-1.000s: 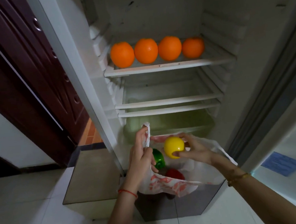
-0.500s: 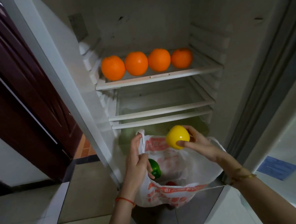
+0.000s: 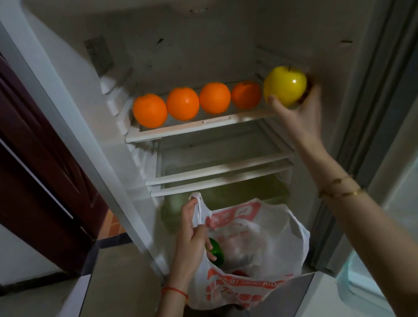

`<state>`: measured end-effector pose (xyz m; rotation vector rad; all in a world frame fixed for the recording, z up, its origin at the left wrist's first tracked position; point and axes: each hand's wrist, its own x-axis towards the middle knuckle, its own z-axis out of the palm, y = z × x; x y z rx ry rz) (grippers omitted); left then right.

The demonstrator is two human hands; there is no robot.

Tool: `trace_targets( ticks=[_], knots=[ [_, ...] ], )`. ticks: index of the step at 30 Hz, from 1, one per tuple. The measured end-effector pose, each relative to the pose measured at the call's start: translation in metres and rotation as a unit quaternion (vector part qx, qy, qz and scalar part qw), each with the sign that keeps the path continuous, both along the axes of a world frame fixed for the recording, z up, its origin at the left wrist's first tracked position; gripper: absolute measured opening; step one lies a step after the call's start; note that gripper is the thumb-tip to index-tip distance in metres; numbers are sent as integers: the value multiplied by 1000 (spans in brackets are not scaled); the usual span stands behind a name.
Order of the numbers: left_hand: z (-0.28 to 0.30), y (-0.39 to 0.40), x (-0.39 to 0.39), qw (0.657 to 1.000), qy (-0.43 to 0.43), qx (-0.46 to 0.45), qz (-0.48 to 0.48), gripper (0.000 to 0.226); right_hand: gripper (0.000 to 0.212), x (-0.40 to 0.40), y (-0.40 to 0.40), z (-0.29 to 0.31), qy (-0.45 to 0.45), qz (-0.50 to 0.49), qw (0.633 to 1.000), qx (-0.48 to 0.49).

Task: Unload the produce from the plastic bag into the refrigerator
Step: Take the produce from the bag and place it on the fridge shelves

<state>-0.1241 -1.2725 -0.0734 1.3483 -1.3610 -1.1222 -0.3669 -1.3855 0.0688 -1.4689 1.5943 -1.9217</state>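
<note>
The refrigerator stands open in front of me. Its top shelf (image 3: pixel 200 127) carries several oranges (image 3: pixel 182 103) in a row. My right hand (image 3: pixel 297 109) holds a yellow apple (image 3: pixel 284 85) at the right end of that shelf, just past the last orange. Down low, my left hand (image 3: pixel 191 239) grips the handle of a white plastic bag (image 3: pixel 269 239) with red print, held open in front of the fridge. Inside the bag lie a green fruit (image 3: pixel 217 252) and something red (image 3: pixel 239 273), partly hidden.
Two lower shelves (image 3: pixel 219 169) hold nothing, with a greenish crisper drawer (image 3: pixel 232 194) beneath them. A dark wooden door (image 3: pixel 22 140) is at the left, and the fridge door edge (image 3: pixel 380 90) rises at the right. The floor is pale tile.
My right hand lifted the yellow apple out of the bag and up to the right end of the top shelf. The left hand kept hold of the bag; the view tilted upward.
</note>
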Motion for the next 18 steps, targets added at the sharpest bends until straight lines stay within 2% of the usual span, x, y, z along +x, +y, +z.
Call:
trace_targets(
  ticks=[3, 7, 11, 14, 16, 18],
  knots=[
    [0, -4, 1, 1000, -1, -6, -6, 59, 75, -4, -25, 15, 15, -22, 1000, 7],
    [-4, -7, 5, 1000, 1, -6, 8, 62, 96, -7, -47, 13, 76, -47, 995, 43],
    [-6, -10, 9, 1000, -2, 1, 20, 65, 95, 0, -52, 5, 140, -86, 985, 46],
    [-7, -9, 10, 1000, -1, 4, 22, 66, 94, 4, -56, -2, 174, -123, 974, 83],
    [-6, -9, 10, 1000, 4, 2, 20, 67, 88, 5, -56, -4, 179, -148, 967, 104],
    [-6, -9, 11, 1000, 10, -1, 19, 66, 92, 5, -55, -6, 172, -154, 966, 114]
  ],
)
